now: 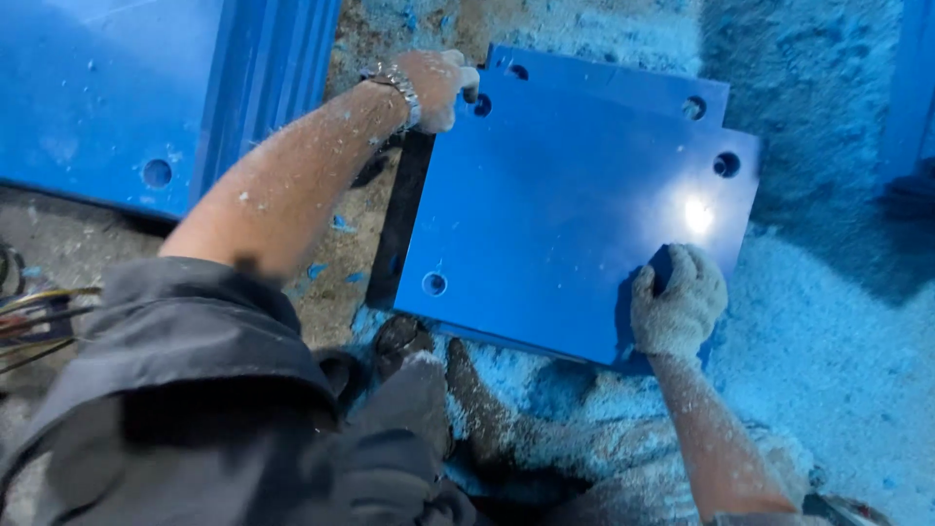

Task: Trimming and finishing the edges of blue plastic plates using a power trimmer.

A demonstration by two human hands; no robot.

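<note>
A square blue plastic plate with round holes near its corners lies on top of another blue plate that shows along the far edge. My left hand, gloved and with a metal watch at the wrist, grips the top plate's far left corner. My right hand, in a dusty knit glove, holds its near right corner, thumb on top. Both forearms are covered in pale shavings.
A stack of blue plates stands at the upper left. Blue-white plastic shavings cover the floor at right and below. My dark trousers and shoe are beneath the plate's near edge. Cables lie at far left.
</note>
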